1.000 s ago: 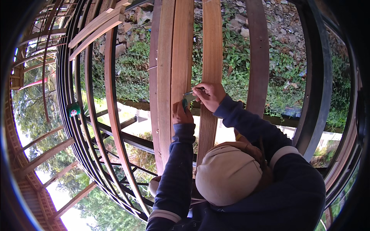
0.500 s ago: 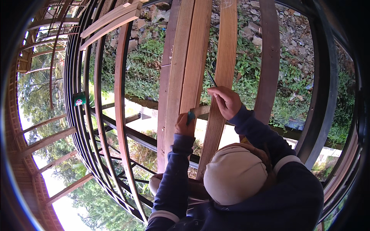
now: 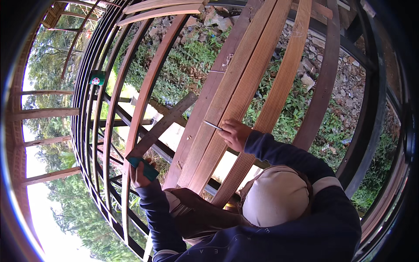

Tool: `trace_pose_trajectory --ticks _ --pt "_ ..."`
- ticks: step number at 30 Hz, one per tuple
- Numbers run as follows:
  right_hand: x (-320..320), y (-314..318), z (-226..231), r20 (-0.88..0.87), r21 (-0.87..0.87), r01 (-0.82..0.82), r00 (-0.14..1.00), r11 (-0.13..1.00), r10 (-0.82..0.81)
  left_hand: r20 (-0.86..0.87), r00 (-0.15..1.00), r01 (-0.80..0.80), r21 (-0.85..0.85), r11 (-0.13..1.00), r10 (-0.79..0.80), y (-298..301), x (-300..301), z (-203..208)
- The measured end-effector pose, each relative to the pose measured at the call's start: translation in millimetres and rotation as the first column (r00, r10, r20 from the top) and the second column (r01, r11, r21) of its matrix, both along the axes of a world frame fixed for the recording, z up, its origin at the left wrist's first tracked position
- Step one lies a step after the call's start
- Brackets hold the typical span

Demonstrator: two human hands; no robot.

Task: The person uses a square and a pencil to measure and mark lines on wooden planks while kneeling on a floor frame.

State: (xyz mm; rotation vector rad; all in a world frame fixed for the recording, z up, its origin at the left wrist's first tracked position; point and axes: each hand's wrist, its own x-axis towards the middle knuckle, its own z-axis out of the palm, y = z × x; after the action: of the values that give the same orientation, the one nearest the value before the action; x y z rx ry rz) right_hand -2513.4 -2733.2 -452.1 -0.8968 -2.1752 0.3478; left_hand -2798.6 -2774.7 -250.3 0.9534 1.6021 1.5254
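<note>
My left hand (image 3: 140, 172), left of the decking boards, is closed round the teal handle of a try square (image 3: 165, 123). The square's long flat blade slants up and to the right over the gap beside the boards, clear of them at its lower part. With my right hand (image 3: 236, 134) I grip a slim pencil (image 3: 212, 125), its tip at the left edge of a grooved brown board (image 3: 218, 109). A second grooved board (image 3: 252, 96) lies tight against it, under my right fingers. Some of my right fingers are hidden.
A smooth reddish board (image 3: 214, 87) lies left of the grooved pair; another grooved board (image 3: 283, 83) is apart on the right. Dark joists run below, with gaps down to plants and rubble. Loose wood strips (image 3: 161, 13) lie at the far left. My bent knee (image 3: 277, 196) is near.
My left hand has lifted the square off the boards and carried it left. The pencil in my right hand has swung from pointing up and away to pointing left across the boards. The view has turned.
</note>
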Motion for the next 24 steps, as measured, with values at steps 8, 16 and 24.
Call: trace_pose_trajectory --ticks 8,16,24 --pt "-32.9 2.5 -12.7 0.216 0.128 -0.094 0.974 0.987 0.065 0.019 1.000 -0.004 -0.085 0.996 0.005 -9.6 6.2 -12.9" --pt "-48.1 12.9 -4.8 0.288 0.025 -0.118 0.952 0.993 0.106 -0.009 0.997 0.072 -0.080 0.994 -0.073 -11.1 1.8 -15.8" --pt "-34.5 1.3 -11.1 0.076 0.056 -0.103 0.992 0.993 0.099 -0.102 0.982 0.148 -0.115 0.982 -0.160 -2.9 3.4 -11.3"
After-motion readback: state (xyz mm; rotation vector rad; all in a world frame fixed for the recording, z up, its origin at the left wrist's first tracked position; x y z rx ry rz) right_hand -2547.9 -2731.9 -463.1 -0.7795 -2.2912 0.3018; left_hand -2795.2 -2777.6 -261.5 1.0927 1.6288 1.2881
